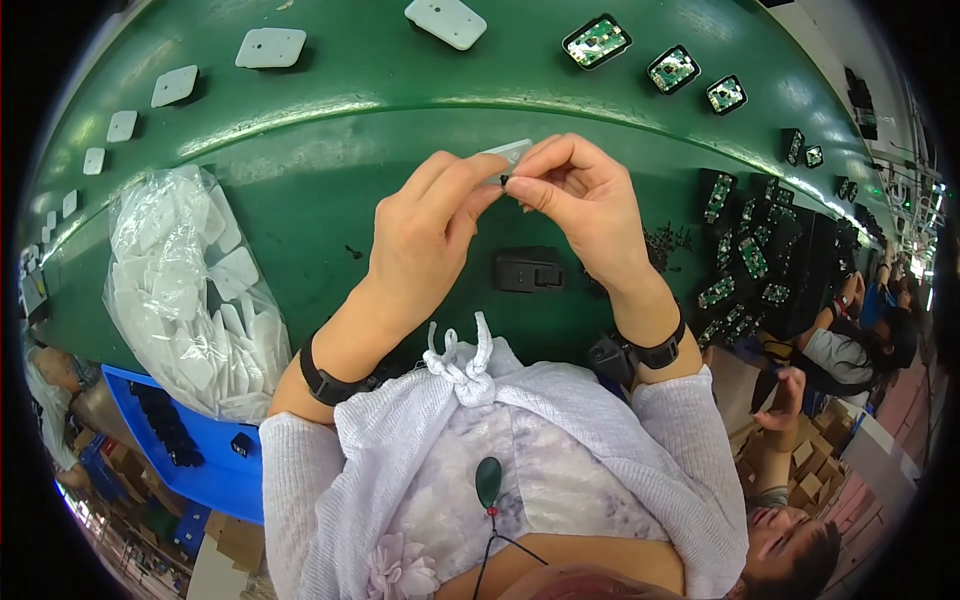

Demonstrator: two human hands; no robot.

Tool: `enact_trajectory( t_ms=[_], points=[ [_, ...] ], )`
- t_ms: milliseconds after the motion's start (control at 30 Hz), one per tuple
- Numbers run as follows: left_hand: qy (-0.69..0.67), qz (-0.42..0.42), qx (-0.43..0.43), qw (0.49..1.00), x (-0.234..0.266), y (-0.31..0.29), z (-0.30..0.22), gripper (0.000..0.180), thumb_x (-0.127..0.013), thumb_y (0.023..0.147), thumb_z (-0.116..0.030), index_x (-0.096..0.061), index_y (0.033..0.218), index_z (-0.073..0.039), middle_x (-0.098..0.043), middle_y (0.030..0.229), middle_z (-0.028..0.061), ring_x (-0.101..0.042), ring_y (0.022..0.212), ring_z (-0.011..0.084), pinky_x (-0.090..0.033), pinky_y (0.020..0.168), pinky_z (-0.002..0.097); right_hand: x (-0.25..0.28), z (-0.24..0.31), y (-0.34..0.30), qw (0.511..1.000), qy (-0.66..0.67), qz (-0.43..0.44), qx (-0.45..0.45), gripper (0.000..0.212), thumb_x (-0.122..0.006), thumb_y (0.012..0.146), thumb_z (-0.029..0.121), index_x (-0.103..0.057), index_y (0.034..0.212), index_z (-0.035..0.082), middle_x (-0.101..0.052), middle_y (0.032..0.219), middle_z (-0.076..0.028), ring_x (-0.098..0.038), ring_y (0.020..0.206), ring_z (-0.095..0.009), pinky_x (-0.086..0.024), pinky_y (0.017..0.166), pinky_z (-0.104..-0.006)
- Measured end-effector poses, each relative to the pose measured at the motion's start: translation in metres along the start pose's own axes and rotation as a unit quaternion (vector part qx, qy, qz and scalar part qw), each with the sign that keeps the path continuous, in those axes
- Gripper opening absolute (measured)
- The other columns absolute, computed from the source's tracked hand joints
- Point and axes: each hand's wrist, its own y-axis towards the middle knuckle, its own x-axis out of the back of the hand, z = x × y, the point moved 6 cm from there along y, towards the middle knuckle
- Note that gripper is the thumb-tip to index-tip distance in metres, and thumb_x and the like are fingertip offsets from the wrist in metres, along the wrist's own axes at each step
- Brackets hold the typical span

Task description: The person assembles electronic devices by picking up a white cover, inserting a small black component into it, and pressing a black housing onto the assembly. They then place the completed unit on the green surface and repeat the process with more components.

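Both of my hands are raised over the green bench, their fingertips close together. My left hand (425, 222) is closed on a small whitish plastic cover (515, 148), which sticks out past the fingers and is partly hidden by them. My right hand (592, 205) pinches with thumb and forefinger at the cover's near edge, where a tiny black part (505, 181) shows at the thumb tip. Below them on the bench lies a black plastic housing (528, 270). Right of it, a scatter of tiny black parts (668, 243) is partly hidden by my right wrist; a loose one (353, 252) lies left.
A clear bag of white covers (180, 290) lies left, above a blue tray (225, 478) with black parts. White covers (270, 48) and black housings with green circuit boards (597, 42) line the far strip. More boards (752, 258) crowd the right. People sit nearby at right.
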Motion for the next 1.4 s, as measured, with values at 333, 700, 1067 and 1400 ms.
enact_trajectory(
  t_ms=[333,700,1067,1400],
  points=[
    [-0.073,0.001,0.063,0.995,0.003,-0.006,0.001,0.014,-0.062,0.086,0.003,-0.065,0.098,-0.003,-0.059,0.078,0.0072,-0.058,0.053,0.0134,-0.044,0.045,0.0253,-0.002,0.005,-0.008,0.996,-0.089,-0.023,0.009,0.013,-0.066,0.086,0.000,-0.060,0.099,0.000,-0.061,0.095,-0.004,-0.058,0.083,-0.009,-0.048,0.073,-0.0219],
    [-0.304,-0.038,0.185,0.934,-0.002,-0.012,0.011,0.028,-0.057,0.089,0.005,-0.056,0.116,0.000,-0.062,0.090,0.0090,-0.063,0.071,0.0125,-0.053,0.059,0.0236,-0.007,0.019,-0.010,0.967,-0.232,-0.038,0.100,0.008,-0.067,0.086,0.004,-0.062,0.091,0.000,-0.056,0.087,-0.001,-0.050,0.075,-0.008,-0.042,0.068,-0.0217],
    [-0.336,0.010,0.204,0.920,-0.007,-0.020,0.024,0.013,-0.057,0.091,0.003,-0.055,0.103,0.007,-0.059,0.098,0.0094,-0.064,0.080,0.0150,-0.055,0.072,0.0256,-0.020,0.021,-0.008,0.933,-0.325,-0.036,0.152,0.006,-0.068,0.082,0.003,-0.063,0.086,0.001,-0.055,0.077,0.000,-0.045,0.063,-0.007,-0.037,0.055,-0.0213],
    [-0.238,-0.022,0.101,0.966,0.001,-0.016,0.013,0.008,-0.058,0.091,0.000,-0.058,0.096,0.006,-0.054,0.098,0.0086,-0.063,0.077,0.0140,-0.055,0.062,0.0246,-0.021,0.007,-0.012,0.960,-0.243,-0.093,0.107,0.008,-0.067,0.085,0.005,-0.060,0.087,0.002,-0.053,0.077,0.003,-0.044,0.064,-0.003,-0.036,0.055,-0.0193]
  ],
)
